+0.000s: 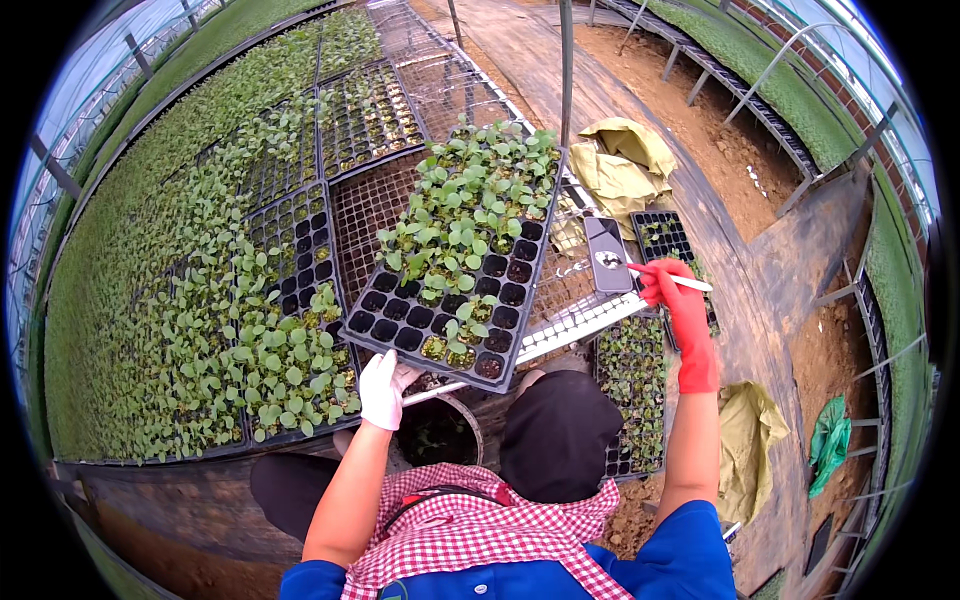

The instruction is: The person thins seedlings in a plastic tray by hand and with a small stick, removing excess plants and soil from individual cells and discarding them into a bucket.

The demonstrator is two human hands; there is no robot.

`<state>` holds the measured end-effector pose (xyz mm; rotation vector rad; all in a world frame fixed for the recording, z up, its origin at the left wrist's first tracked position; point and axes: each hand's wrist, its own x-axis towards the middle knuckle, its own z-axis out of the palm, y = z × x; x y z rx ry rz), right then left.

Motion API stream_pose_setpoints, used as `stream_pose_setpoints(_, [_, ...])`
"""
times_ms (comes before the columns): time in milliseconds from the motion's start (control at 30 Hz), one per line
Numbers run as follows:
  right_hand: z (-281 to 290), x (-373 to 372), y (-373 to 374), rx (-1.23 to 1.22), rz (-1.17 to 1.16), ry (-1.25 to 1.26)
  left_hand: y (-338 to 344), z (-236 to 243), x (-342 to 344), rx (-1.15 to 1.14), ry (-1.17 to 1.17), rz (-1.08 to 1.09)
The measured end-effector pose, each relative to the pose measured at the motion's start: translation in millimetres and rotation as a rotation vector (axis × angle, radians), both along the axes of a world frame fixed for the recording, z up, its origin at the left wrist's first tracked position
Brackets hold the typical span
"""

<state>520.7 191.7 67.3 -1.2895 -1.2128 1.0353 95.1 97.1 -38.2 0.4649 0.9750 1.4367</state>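
A black cell tray (388, 318) of leafy seedlings (460, 210), with several cells showing bare soil or no plants, rests tilted on the bench over other trays. My left hand (388, 388), in a white glove, grips the tray's near left corner. My right hand (678, 315), in a red rubber glove, is closed on a thin white stick-like tool (698, 283), just right of a grey phone (607, 250) lying on the bench edge.
Dense seedling trays (160, 300) fill the left bench. Small trays (628, 390) sit low to the right, beside crumpled tan sacks (745, 440) and a green plastic bag (830, 445). A bucket (470, 435) stands below the bench. A metal post (565, 70) rises behind.
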Motion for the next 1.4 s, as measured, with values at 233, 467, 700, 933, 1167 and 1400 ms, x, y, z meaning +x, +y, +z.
stream_pose_setpoints(233, [-31.4, -81.0, 124.5, 0.047, 0.063, -0.155, -1.9, 4.8, -1.7, 0.001, 0.027, 0.013])
stream_pose_setpoints(467, [-34.1, -102.5, 182.4, 0.097, 0.093, -0.633, -3.0, -1.5, -3.8, -0.028, 0.081, -0.008])
stream_pose_setpoints(700, [-37.5, -123.4, 198.5, 0.022, 0.187, -0.764, -5.7, 2.8, -3.2, -0.064, 0.117, 0.005])
stream_pose_setpoints(933, [-85.5, -121.7, 195.0, 0.001, 0.015, -0.488, -5.9, 4.4, -1.0, -0.073, 0.116, 0.029])
stream_pose_setpoints(1167, [-115.2, -103.2, 168.0, 0.022, -0.118, 0.137, -4.4, 2.8, -0.6, -0.055, 0.123, 0.009])
stream_pose_setpoints(1400, [-116.3, -96.7, 155.4, 0.074, -0.138, 0.329, -2.9, -0.3, -2.1, -0.017, 0.127, 0.012])
